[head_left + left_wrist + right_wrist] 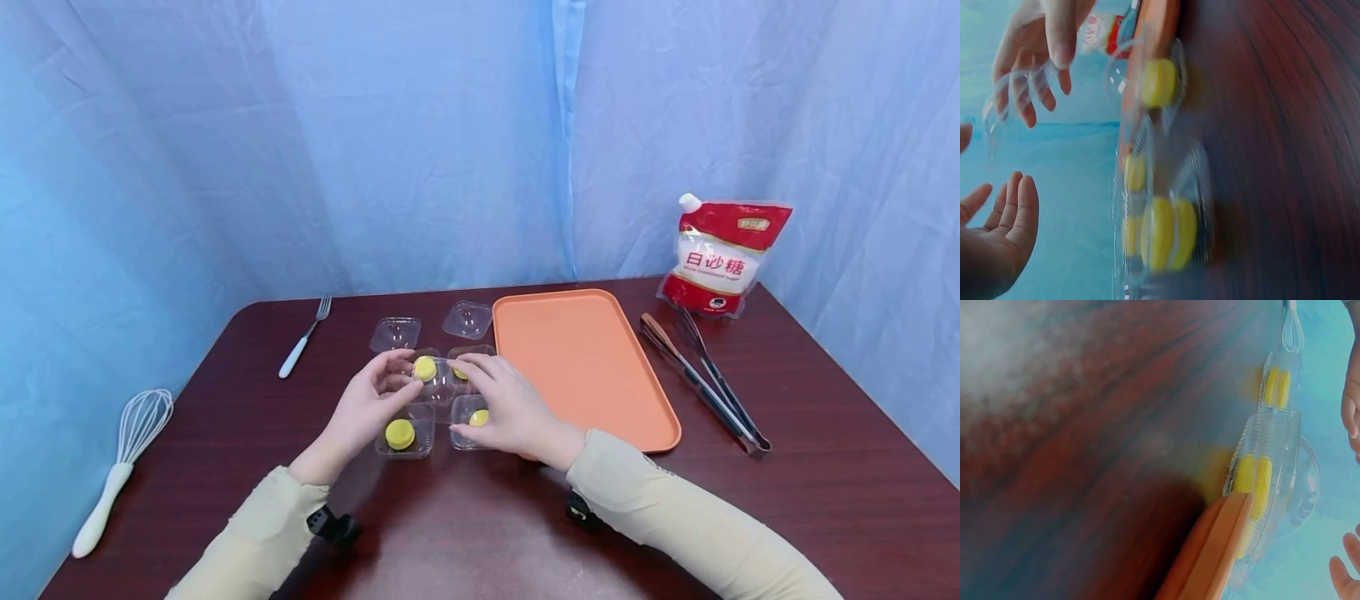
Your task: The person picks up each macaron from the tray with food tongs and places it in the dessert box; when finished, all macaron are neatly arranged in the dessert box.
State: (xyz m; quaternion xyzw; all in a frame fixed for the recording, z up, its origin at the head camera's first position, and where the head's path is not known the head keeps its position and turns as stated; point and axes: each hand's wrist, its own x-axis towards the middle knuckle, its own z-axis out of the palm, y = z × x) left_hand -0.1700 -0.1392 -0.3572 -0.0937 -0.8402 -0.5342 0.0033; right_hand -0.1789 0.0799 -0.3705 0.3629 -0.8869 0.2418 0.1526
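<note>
Between the hands hangs a domed clear plastic lid (pixel 435 400), above several small clear boxes that each hold a yellow macaron. My right hand (pixel 506 404) holds the lid at its right side between thumb and fingers. At the lid's left end is my left hand (pixel 367 404), thumb and fingers spread; in the left wrist view its fingers (pixel 1019 206) look straight and relaxed. The front-left box (pixel 426 443) shows its macaron (pixel 400 433) fully. My right hand partly covers the front-right macaron (pixel 478 418) and the back-right one (pixel 459 372).
Two more clear lids lie behind the boxes, a left one (pixel 395 334) and a right one (pixel 467 320). An orange tray (pixel 577 367) adjoins on the right, then tongs (pixel 708 383) and a sugar pouch (pixel 720 258). Leftward lie a fork (pixel 305 337) and a whisk (pixel 123 467).
</note>
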